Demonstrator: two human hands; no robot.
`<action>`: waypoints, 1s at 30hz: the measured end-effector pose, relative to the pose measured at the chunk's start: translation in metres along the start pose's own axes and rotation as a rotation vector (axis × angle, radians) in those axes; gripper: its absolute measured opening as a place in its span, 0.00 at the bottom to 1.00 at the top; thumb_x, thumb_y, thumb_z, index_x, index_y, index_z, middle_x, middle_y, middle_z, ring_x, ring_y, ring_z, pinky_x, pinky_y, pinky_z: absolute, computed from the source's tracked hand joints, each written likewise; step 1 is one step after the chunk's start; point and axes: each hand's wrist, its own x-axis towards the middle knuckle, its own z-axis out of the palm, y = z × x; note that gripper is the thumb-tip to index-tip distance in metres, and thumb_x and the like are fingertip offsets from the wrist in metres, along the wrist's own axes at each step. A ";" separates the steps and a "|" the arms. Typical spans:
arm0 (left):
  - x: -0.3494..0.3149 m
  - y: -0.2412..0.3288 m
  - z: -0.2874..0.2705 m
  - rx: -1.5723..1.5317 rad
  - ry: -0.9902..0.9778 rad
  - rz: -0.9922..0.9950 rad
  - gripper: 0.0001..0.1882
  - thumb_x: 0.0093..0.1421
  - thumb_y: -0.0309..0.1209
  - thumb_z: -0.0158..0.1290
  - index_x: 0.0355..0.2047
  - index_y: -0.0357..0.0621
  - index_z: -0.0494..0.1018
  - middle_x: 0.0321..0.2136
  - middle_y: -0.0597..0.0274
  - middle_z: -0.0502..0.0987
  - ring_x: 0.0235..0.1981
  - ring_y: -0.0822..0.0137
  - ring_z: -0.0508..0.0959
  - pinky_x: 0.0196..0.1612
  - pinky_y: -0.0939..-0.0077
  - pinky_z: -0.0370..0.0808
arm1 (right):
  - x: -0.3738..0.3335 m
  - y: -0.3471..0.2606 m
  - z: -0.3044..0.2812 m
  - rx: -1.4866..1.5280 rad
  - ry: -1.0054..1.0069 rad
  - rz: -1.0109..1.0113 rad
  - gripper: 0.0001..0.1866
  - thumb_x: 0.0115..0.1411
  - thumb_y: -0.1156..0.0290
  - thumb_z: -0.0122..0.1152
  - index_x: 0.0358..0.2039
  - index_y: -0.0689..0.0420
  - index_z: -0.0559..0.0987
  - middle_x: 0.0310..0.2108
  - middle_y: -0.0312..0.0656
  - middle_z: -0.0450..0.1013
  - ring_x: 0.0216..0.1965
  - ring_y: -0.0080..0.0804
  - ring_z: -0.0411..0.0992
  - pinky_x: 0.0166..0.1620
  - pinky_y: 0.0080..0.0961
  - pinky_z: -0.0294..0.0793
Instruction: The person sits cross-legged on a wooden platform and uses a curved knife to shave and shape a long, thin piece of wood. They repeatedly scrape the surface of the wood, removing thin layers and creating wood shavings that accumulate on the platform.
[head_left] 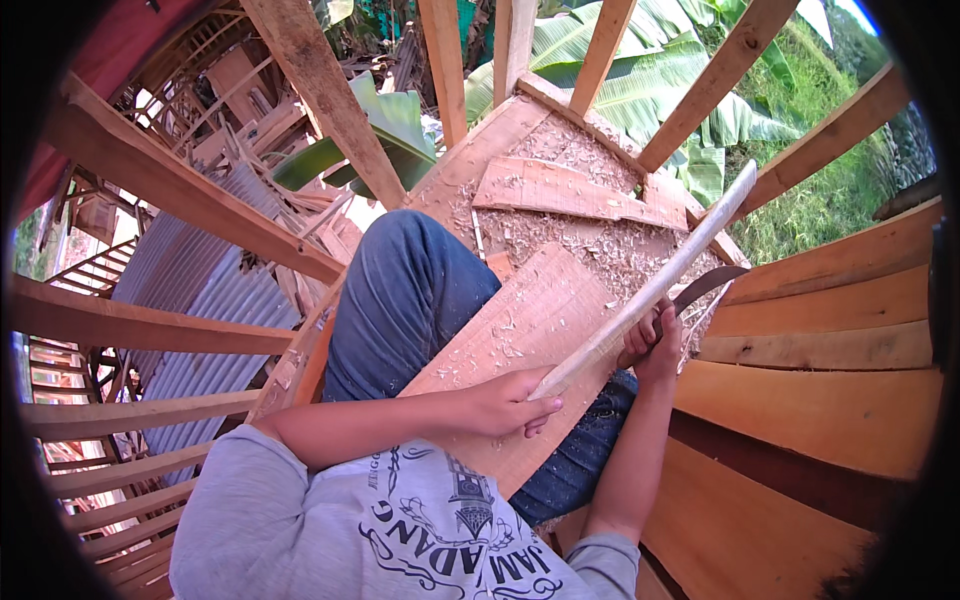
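Note:
A long pale wooden stick slants across my lap, rising to the upper right. My left hand is closed round its near end, thumb along the stick. Beside the middle of the stick, my right hand is closed on a knife whose dark, curved blade points to the upper right. The knife's handle is mostly hidden in my fist. Whether the blade touches the stick I cannot tell. Under the stick, a wide wooden board with scattered shavings lies across my legs.
Wood shavings and a broken plank cover the floor ahead. Upright slats fence the far and left sides; wide boards wall the right. Beyond lie corrugated metal sheets, scrap timber and banana leaves.

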 end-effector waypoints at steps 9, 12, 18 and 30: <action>0.029 -0.001 0.022 -0.021 0.371 0.415 0.17 0.66 0.32 0.46 0.53 0.40 0.62 0.42 0.62 0.70 0.47 0.72 0.69 0.51 0.74 0.66 | -0.043 0.007 0.025 -0.053 -0.244 0.017 0.26 0.55 0.55 0.66 0.41 0.66 0.74 0.14 0.29 0.58 0.10 0.17 0.55 0.14 0.16 0.53; 0.031 -0.004 0.027 -0.033 0.467 0.494 0.18 0.66 0.32 0.47 0.54 0.39 0.63 0.48 0.61 0.69 0.50 0.72 0.67 0.53 0.73 0.65 | -0.076 0.007 0.054 -0.018 -0.169 0.019 0.25 0.52 0.59 0.69 0.40 0.67 0.74 0.15 0.31 0.62 0.11 0.16 0.57 0.14 0.15 0.55; 0.025 -0.013 0.038 0.092 0.457 0.459 0.22 0.66 0.32 0.46 0.58 0.36 0.59 0.55 0.56 0.64 0.50 0.69 0.69 0.54 0.74 0.66 | -0.110 0.027 0.073 -0.070 0.037 0.015 0.17 0.53 0.67 0.68 0.35 0.67 0.76 0.19 0.35 0.69 0.12 0.16 0.60 0.15 0.15 0.54; 0.018 -0.014 0.039 -0.052 0.456 0.481 0.24 0.66 0.37 0.47 0.58 0.37 0.63 0.60 0.52 0.59 0.59 0.61 0.61 0.60 0.66 0.59 | -0.120 0.027 0.097 -0.089 0.148 -0.024 0.07 0.54 0.74 0.63 0.29 0.66 0.77 0.16 0.37 0.70 0.11 0.17 0.62 0.14 0.16 0.57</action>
